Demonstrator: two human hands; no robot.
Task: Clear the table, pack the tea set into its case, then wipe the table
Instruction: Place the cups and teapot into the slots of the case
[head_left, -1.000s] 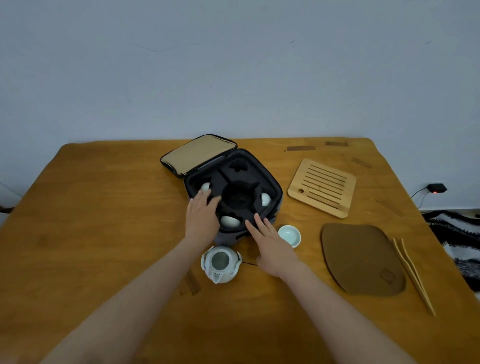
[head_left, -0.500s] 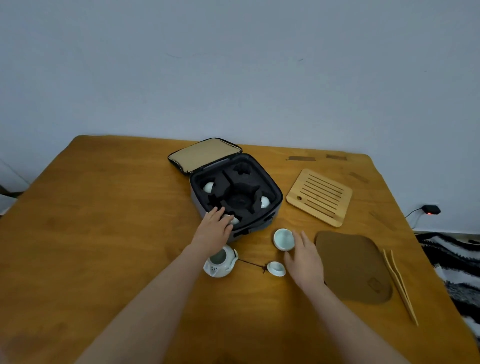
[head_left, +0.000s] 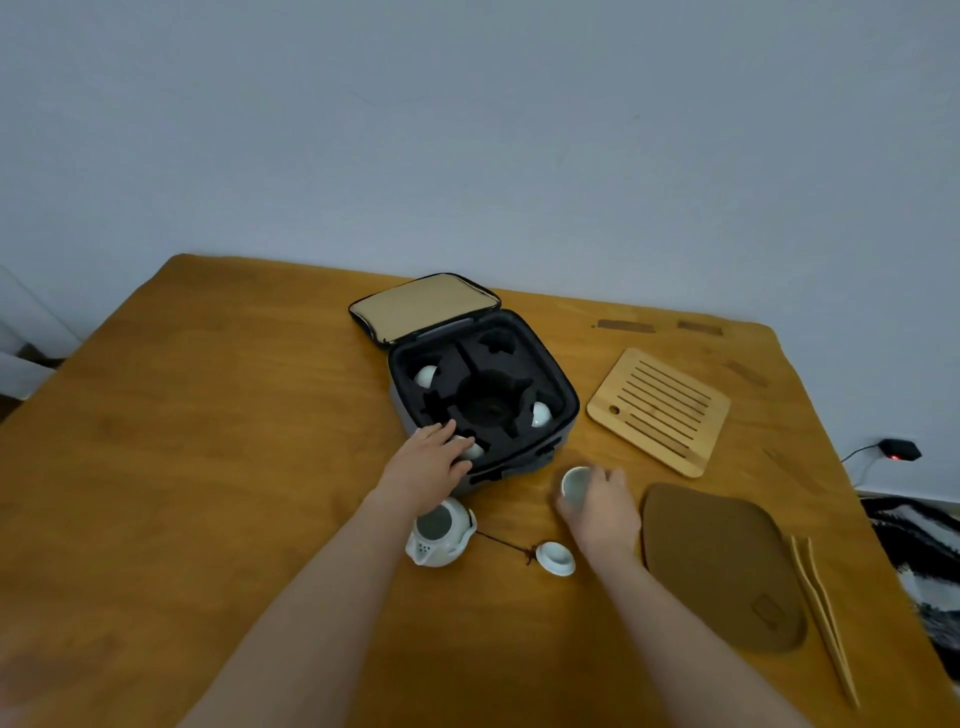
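Note:
The black foam-lined case (head_left: 563, 397) lies open on the wooden table (head_left: 208, 467), its lid (head_left: 423, 306) folded back. Two pale cups sit in its slots, one at the left (head_left: 427, 375) and one at the right (head_left: 540, 414). My left hand (head_left: 428, 467) rests on the case's near corner, fingers over a third cup (head_left: 470, 449). My right hand (head_left: 600, 506) grips a pale cup (head_left: 574, 483) just in front of the case. The lidless white teapot (head_left: 441, 532) stands below my left hand, its lid (head_left: 556, 557) tied on a cord.
A slatted bamboo tray (head_left: 658, 410) lies right of the case. A brown mat (head_left: 722, 566) and bamboo tongs (head_left: 823, 618) lie near the table's right edge. A cable with a red light (head_left: 896, 451) sits beyond that edge.
My right hand moved from the case's front to the loose cup and closed around it. The teapot lid came into sight. My left hand slid to the case's near corner.

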